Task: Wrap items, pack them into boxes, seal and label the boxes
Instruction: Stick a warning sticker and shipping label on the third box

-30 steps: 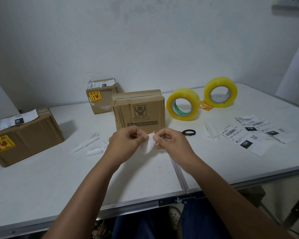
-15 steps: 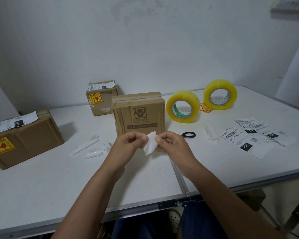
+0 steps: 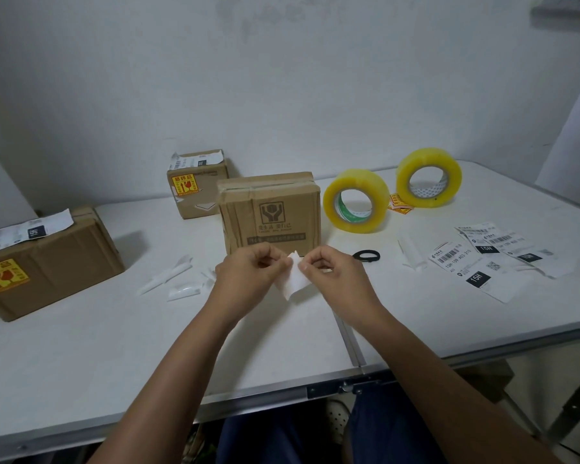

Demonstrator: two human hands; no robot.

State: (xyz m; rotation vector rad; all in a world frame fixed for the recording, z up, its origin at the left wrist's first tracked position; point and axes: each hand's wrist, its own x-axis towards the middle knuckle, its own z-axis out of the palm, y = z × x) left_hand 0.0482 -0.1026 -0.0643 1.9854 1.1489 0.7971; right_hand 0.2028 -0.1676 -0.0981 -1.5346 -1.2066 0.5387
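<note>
Labelling step here, I'd say. Both hands, the left hand [image 3: 248, 272] and the right hand [image 3: 332, 272], are close together, each pinching the top edge of a small white label [image 3: 295, 279] held just above the surface [image 3: 114, 346], right in front of the sealed middle box [image 3: 270, 212]. Looks like they're peeling the backing, though it's hard to tell. Next it needs separating cleanly, then pressing flat onto that box.
</note>
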